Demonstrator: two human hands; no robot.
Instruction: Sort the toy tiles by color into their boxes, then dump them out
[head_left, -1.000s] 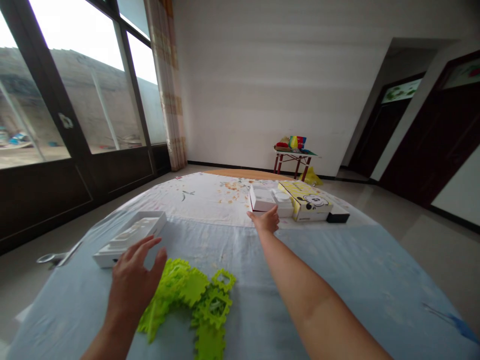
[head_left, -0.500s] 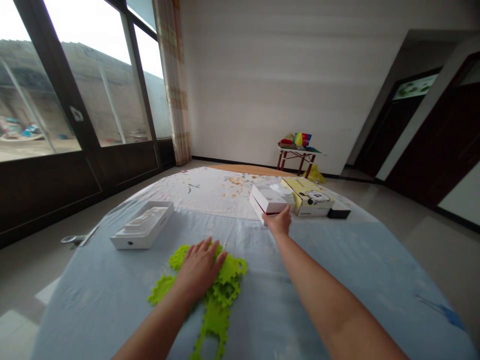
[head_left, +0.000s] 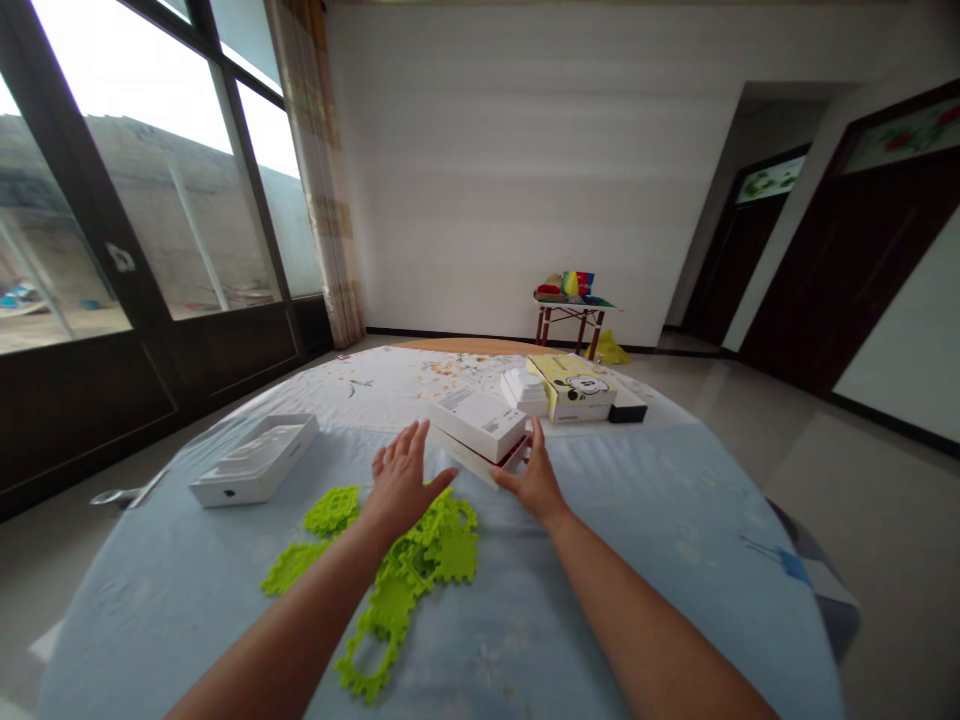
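A white box (head_left: 484, 425) with a red strip along its side seam is tilted in the middle of the table. My right hand (head_left: 534, 480) grips its near right corner, thumb in front and fingers on the right side. My left hand (head_left: 405, 480) is open with fingers spread, left of the box and touching nothing I can see. Below and around that hand lie several lime-green toothed pieces (head_left: 457, 555), flat plates and ring-like frames overlapping on the blue cloth. My left forearm hides some of them.
An open white box (head_left: 289, 455) with a moulded tray stands at the left. Towards the back right are white trays (head_left: 523, 390), a yellow cartoon box (head_left: 581, 390) and a small black box (head_left: 628, 408). A side table (head_left: 574, 303) holding colourful items stands by the wall.
My right hand has brought the white box nearer and leftward, turning it. My left hand has lifted off the green pieces towards the box. The view has swung slightly right.
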